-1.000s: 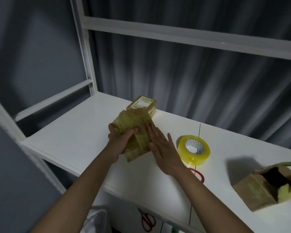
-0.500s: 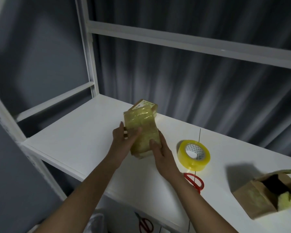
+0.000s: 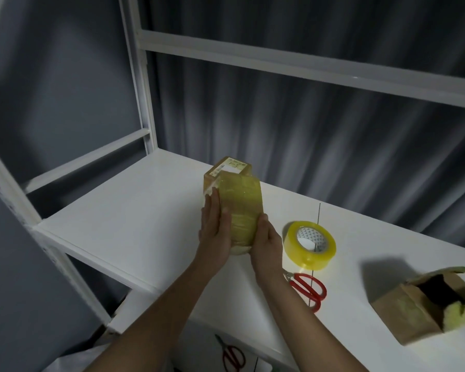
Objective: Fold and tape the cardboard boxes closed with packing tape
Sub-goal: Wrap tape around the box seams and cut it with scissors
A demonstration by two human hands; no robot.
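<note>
Head view.

Item held: taped cardboard box (image 3: 239, 210), stood on end on the white shelf top (image 3: 124, 224), wrapped in yellowish packing tape. The left hand (image 3: 215, 237) lies flat along its left face with the thumb across the front. The right hand (image 3: 266, 242) cups the lower right edge; both hold the box between them, fingers mostly straight rather than clenched. A second taped box with a label (image 3: 230, 167) stands just behind it, touching or nearly so; which cannot be told.

Remaining stock: open cardboard box (image 3: 427, 304) at far right, on its side, flaps unfolded, well apart from the hands. Roll of packing tape (image 3: 309, 245) lies flat just right of the right hand. Red-handled scissors (image 3: 308, 289) lie near the roll, toward the front edge.

Risks, judged:
- The held box is tall and narrow on end; let go carelessly, it could topple against the box behind it.
- A loose tape end could lift if it is not pressed down.
- The scissors lie close to the front edge; a passing forearm could knock them off.

Surface: white, matt, with a thin seam running between the roll and the scissors.

Room: white metal shelf frame (image 3: 145, 76), grey pleated curtain (image 3: 306, 116) behind, dim light. A second pair of scissors (image 3: 232, 357) shows on a lower level.
</note>
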